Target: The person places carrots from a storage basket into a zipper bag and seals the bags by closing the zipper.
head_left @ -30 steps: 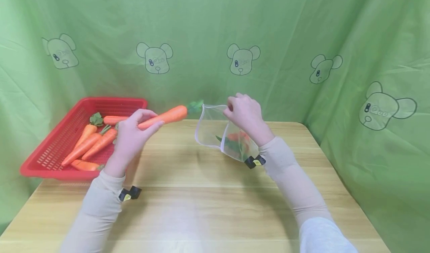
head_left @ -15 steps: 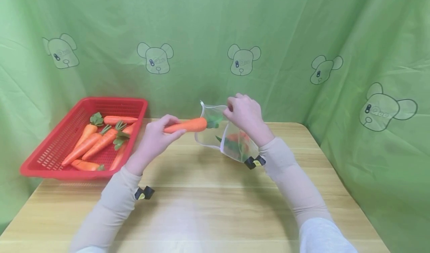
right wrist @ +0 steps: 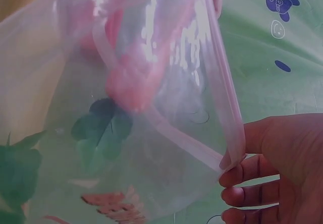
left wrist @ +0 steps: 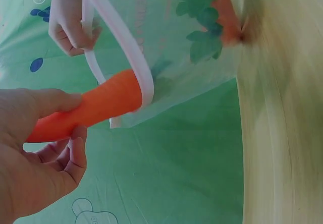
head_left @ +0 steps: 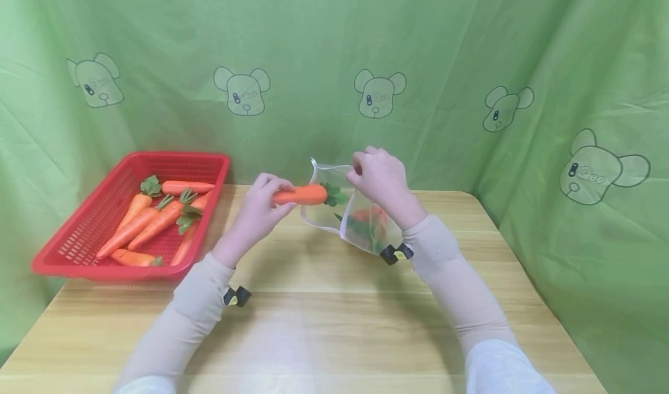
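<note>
My left hand (head_left: 258, 211) grips an orange carrot (head_left: 303, 195) by its narrow part, thumb on one side and fingers on the other. The carrot's leafy green top points right, inside the mouth of a see-through zip bag (left wrist: 171, 93) with white edging. My right hand (head_left: 381, 176) pinches the bag's rim between thumb and fingers and holds the mouth open, as the right wrist view also shows. Through the bag's wall, green leaves (left wrist: 202, 42) and orange shapes (left wrist: 227, 19) show near its bottom, close over the table. The carrot's tip is hidden in my left palm.
A red perforated basket (head_left: 44, 266) with several carrots (head_left: 128, 231) stands at the left of the wooden table (head_left: 313, 336). Green curtains (head_left: 308, 33) with bear-head drawings hang behind and at both sides.
My left hand has moved right with the carrot, away from the basket, and the carrot's leafy end has gone from outside the bag to inside its mouth. My right hand has stayed put.
</note>
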`<state>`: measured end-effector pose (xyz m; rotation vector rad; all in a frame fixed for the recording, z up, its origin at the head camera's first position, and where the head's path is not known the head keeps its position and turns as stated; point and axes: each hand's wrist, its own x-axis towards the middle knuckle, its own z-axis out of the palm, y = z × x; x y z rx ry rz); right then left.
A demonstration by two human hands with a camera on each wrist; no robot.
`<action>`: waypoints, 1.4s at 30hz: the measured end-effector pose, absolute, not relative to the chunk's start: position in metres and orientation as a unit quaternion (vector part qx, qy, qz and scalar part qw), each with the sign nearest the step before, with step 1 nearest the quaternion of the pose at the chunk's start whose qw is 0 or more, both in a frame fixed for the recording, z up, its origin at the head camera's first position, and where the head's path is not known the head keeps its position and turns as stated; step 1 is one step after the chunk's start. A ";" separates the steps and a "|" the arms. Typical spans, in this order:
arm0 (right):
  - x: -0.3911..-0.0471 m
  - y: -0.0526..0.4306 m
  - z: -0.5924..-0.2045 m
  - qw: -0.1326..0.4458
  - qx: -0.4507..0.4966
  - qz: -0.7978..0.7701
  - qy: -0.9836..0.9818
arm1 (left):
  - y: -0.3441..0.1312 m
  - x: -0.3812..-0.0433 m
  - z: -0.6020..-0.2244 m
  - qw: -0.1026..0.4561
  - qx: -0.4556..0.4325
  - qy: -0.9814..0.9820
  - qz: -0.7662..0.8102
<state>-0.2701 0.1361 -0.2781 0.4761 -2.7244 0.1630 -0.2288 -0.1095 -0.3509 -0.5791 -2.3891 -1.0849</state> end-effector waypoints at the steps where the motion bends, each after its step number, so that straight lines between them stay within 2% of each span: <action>1: -0.270 0.136 -0.278 0.184 0.169 0.059 -0.967 | -0.108 -0.229 -0.351 0.224 -0.209 -0.866 -0.395; 8: -0.268 0.135 -0.278 0.180 0.169 0.062 -0.967 | -0.103 -0.230 -0.354 0.218 -0.207 -0.868 -0.395; 19: -0.265 0.133 -0.275 0.183 0.171 0.063 -0.966 | -0.093 -0.234 -0.357 0.239 -0.183 -0.864 -0.404; 34: -0.264 0.134 -0.275 0.190 0.180 0.068 -0.963 | -0.088 -0.232 -0.361 0.212 -0.233 -0.848 -0.426; 42: -0.265 0.135 -0.276 0.194 0.182 0.067 -0.961 | -0.089 -0.233 -0.362 0.222 -0.231 -0.865 -0.387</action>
